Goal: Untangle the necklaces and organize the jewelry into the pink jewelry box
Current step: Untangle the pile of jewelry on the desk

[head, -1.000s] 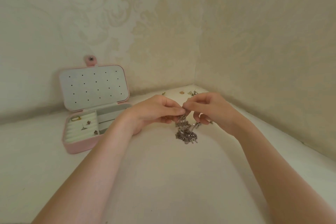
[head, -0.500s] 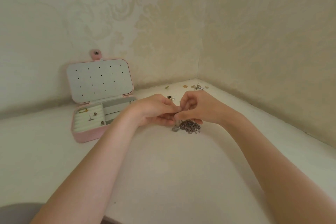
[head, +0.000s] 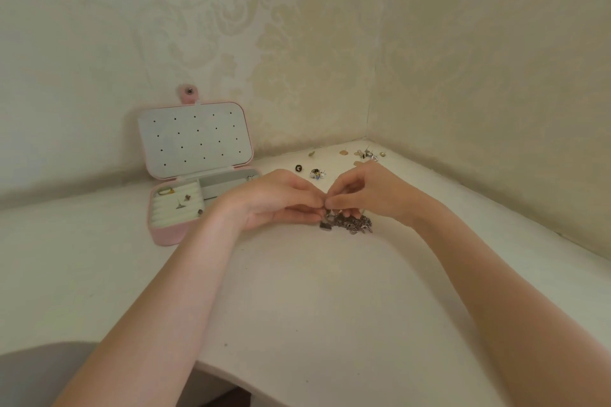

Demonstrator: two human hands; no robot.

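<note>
A tangled bunch of dark silver necklace chains (head: 352,225) lies on the white table, with a small dark pendant (head: 325,226) at its left end. My left hand (head: 279,200) and my right hand (head: 370,192) meet fingertip to fingertip just above the bunch, both pinching a piece of chain. The pink jewelry box (head: 172,233) stands open to the left, its white lid (head: 195,140) dotted with holes and leaning on the wall. A gold ring (head: 165,191) and a few small earrings (head: 188,197) sit in its ring rolls.
Loose earrings and small pieces (head: 315,172) lie behind my hands, more of them (head: 367,154) in the far corner. Patterned walls close the table at the back and right. The table's front edge (head: 231,377) curves near my left forearm.
The chain bunch has come down from hanging under my fingers to resting on the table. My hands have stayed together, pinching it. The view has tilted down a little.
</note>
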